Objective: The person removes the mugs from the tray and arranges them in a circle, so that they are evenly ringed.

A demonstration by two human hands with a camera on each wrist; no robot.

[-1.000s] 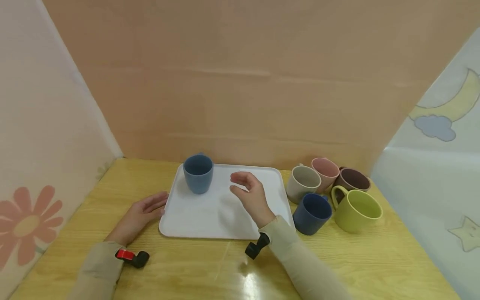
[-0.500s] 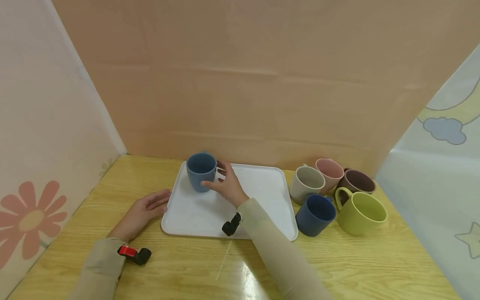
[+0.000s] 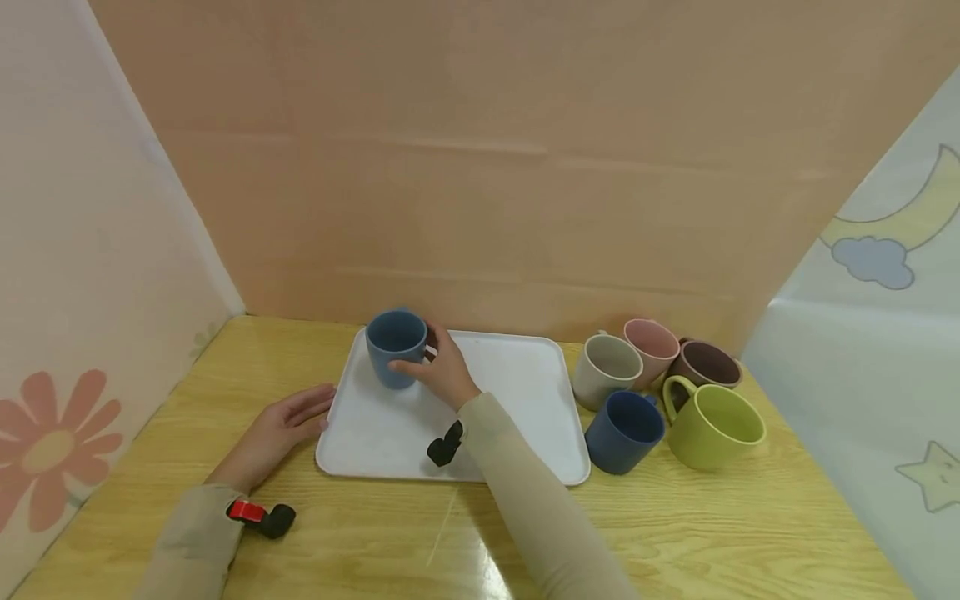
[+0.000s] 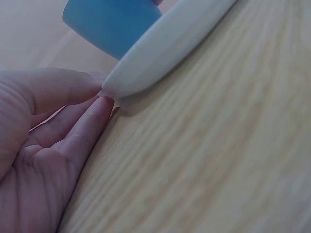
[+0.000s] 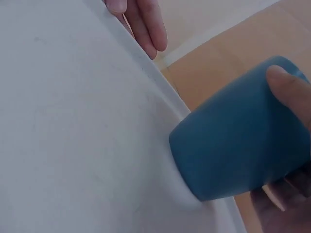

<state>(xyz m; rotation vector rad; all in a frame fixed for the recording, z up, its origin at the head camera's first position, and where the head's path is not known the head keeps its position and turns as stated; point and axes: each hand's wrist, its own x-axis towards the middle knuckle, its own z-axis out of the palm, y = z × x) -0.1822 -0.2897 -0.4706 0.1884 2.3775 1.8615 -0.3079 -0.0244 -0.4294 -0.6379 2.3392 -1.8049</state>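
Observation:
A light-blue mug [image 3: 392, 354] stands upright on the left part of a white tray [image 3: 502, 392], its handle partly seen at the back. My right hand [image 3: 444, 371] grips it from the right, thumb on the near side and fingers behind. In the right wrist view the thumb [image 5: 289, 90] presses near the rim of the mug [image 5: 233, 141], and the other fingers lie partly hidden on the opposite side. My left hand [image 3: 279, 429] rests on the table beside the tray, fingers nearly straight. In the left wrist view its fingertips [image 4: 102, 107] touch the tray's edge [image 4: 160, 58].
To the right of the tray several mugs cluster: grey-white [image 3: 603, 375], pink [image 3: 651, 346], brown [image 3: 705, 362], dark blue [image 3: 621, 442] and yellow-green [image 3: 708, 442]. A beige wall [image 3: 480, 208] stands behind the wooden table [image 3: 360, 542], with patterned walls at both sides.
My right hand has moved left across the tray to the light-blue mug and closed its fingers round it. The left hand and the other mugs stay in place.

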